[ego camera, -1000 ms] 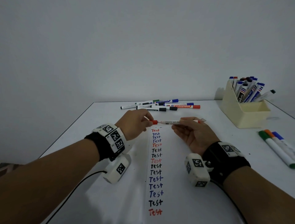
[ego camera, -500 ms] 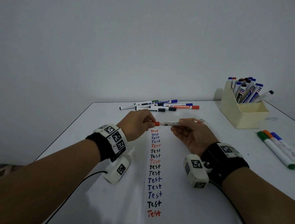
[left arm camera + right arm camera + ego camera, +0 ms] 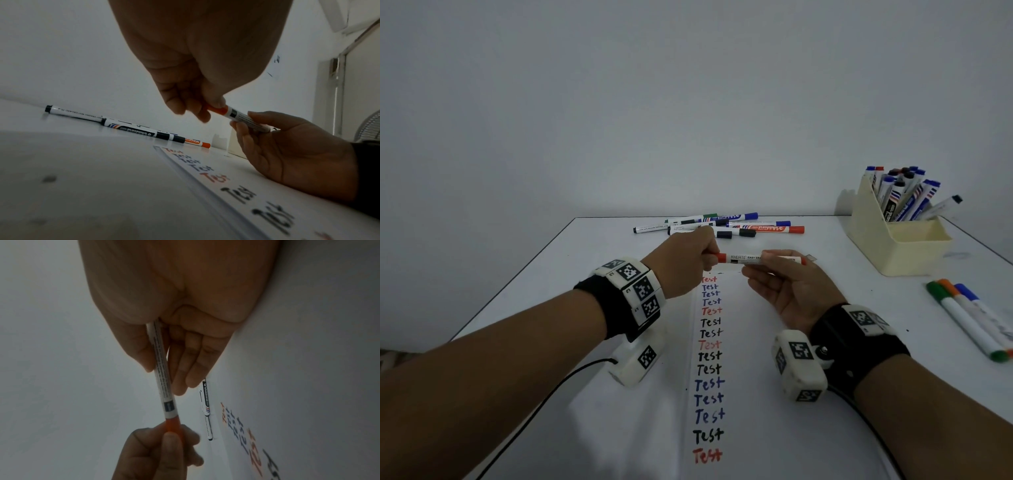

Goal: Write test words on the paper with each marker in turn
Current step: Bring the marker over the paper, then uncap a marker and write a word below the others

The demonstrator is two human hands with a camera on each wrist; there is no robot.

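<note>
A thin white marker [image 3: 753, 258] with a red cap [image 3: 720, 257] is held level above the top of the paper [image 3: 743, 394]. My right hand [image 3: 780, 281] grips its barrel [image 3: 162, 373] between thumb and fingers. My left hand [image 3: 685, 263] pinches the red cap [image 3: 218, 110], which sits on the barrel's left end [image 3: 172, 425]. The paper carries a column of "Test" words [image 3: 709, 370] in red, blue and black.
Several capped markers [image 3: 722, 226] lie in a loose row at the table's far edge. A cream holder [image 3: 893, 236] full of markers stands at the back right. Green, orange and blue markers [image 3: 969, 318] lie at the right edge. A cable [image 3: 544, 397] trails from my left wrist.
Both hands have risen slightly with the marker, which has shifted a little away from me. The cap stays seated against the barrel.
</note>
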